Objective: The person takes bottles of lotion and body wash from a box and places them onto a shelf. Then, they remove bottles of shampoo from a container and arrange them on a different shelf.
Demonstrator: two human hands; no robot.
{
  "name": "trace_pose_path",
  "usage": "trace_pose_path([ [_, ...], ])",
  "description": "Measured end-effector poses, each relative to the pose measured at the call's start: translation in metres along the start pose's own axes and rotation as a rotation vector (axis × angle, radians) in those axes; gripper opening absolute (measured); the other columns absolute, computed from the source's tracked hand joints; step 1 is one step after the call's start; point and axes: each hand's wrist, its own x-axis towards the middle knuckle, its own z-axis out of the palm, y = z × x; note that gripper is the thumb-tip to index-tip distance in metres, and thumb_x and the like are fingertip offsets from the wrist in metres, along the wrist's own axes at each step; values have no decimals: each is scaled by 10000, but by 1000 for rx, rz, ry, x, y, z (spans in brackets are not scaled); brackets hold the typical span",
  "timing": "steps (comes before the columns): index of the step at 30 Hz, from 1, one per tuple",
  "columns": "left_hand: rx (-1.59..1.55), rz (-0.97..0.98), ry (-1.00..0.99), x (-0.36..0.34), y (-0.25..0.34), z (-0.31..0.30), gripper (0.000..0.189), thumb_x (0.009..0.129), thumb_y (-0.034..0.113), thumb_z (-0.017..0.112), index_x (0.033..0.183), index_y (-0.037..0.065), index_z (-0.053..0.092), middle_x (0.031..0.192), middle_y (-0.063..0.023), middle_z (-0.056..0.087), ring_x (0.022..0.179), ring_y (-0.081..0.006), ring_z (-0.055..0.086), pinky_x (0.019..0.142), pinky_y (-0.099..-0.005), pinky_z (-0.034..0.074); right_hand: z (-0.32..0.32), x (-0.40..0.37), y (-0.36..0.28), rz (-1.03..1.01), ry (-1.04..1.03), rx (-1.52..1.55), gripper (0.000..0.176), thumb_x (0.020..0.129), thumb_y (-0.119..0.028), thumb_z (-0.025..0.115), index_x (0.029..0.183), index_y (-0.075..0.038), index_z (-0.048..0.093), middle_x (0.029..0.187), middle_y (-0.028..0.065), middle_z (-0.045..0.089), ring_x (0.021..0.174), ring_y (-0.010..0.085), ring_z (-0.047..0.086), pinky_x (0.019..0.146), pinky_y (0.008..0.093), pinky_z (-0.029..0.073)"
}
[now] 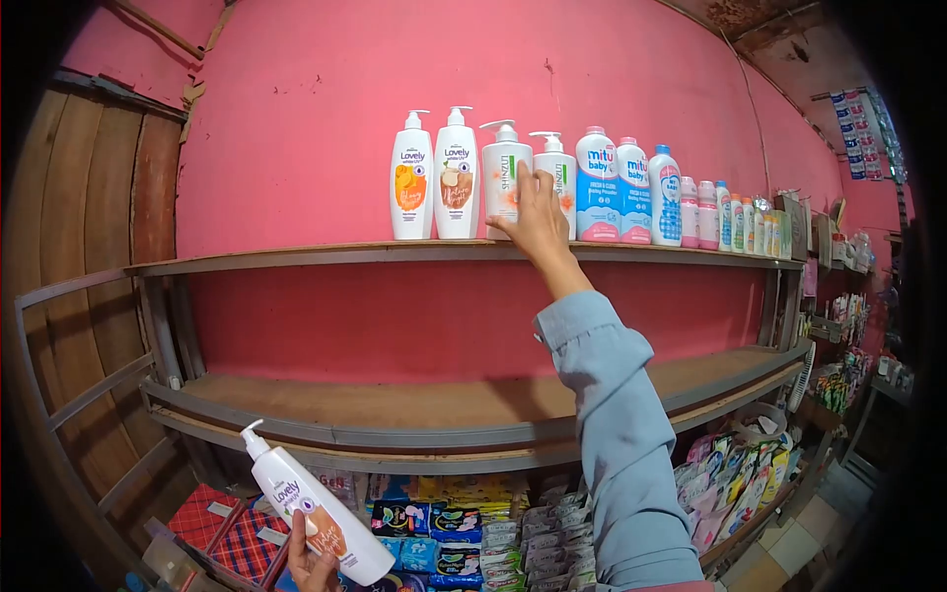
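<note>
Noting the right hand (pixel 539 225), fingers spread open, touching the Shinzui pump bottle (pixel 503 170) at its fingertips, I am judging low, steady contact best against tipping, while the left hand (pixel 311 565), far below, is clasping a Lovely lotion bottle (pixel 296 498).

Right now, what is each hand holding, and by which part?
Left hand holds the Lovely bottle by its lower body. Right hand touches the Shinzui bottle at its side on the top shelf; grip unclear.
</note>
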Motion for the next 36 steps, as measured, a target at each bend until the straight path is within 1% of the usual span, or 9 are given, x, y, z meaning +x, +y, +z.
trace_pose_path([
  [6,-50,-4,-28,3,-12,7,736,873,84,614,1466,-16,190,1426,-212,363,1224,-275,451,1011,-397,369,-3,-2,0,52,-107,85,888,629,-204,844,1389,-239,386,1158,166,407,961,369,592,804,446,531],
  [10,-58,-9,-9,5,-19,8,751,880,136,624,1468,-18,182,1407,-202,384,1200,-263,465,993,-380,377,11,3,6,123,-175,65,950,646,-251,836,1426,-186,298,1165,193,406,941,370,603,810,429,528],
  [13,-55,6,0,4,-21,9,764,882,165,631,1467,-22,176,1384,-197,405,1181,-261,475,977,-374,388,20,4,10,138,-163,52,988,649,-219,836,1441,-180,247,1146,187,408,883,381,632,753,435,558],
  [19,-21,59,-28,2,-29,-5,760,883,167,630,1466,-21,180,1367,-196,416,1176,-269,476,962,-380,404,22,5,9,147,-154,11,950,659,-269,823,1429,-198,272,1145,189,425,847,366,646,695,420,561],
  [22,-20,57,-29,2,-30,-9,727,893,138,610,1467,-12,190,1385,-195,402,1195,-272,469,983,-386,396,9,5,-9,-87,-175,-197,849,681,-282,801,1390,-216,339,1071,168,493,836,352,656,653,410,553],
  [25,-4,43,7,1,-29,-7,689,905,109,582,1467,-6,200,1403,-194,388,1216,-276,460,1007,-390,382,22,13,0,-104,-220,-249,747,725,-304,771,1364,-270,385,958,164,574,791,339,649,619,427,535],
  [28,-2,44,-5,1,-33,-10,673,911,103,570,1465,-8,203,1410,-196,381,1226,-282,455,1020,-395,374,23,17,6,-98,-230,-218,714,725,-308,772,1340,-256,414,877,153,610,785,336,650,626,431,532],
  [33,-54,56,-64,2,-36,-14,721,894,133,603,1463,-22,188,1412,-203,379,1234,-285,446,1020,-397,379,23,14,14,-109,-221,-168,718,711,-306,784,1333,-250,430,882,156,619,791,342,649,635,433,529],
  [36,-114,-30,198,2,-28,10,829,758,98,652,1467,31,229,1422,-185,377,1234,-275,482,1047,-388,386,25,14,18,-114,-226,-157,724,708,-307,786,1336,-247,432,891,156,619,799,343,647,647,431,529],
])
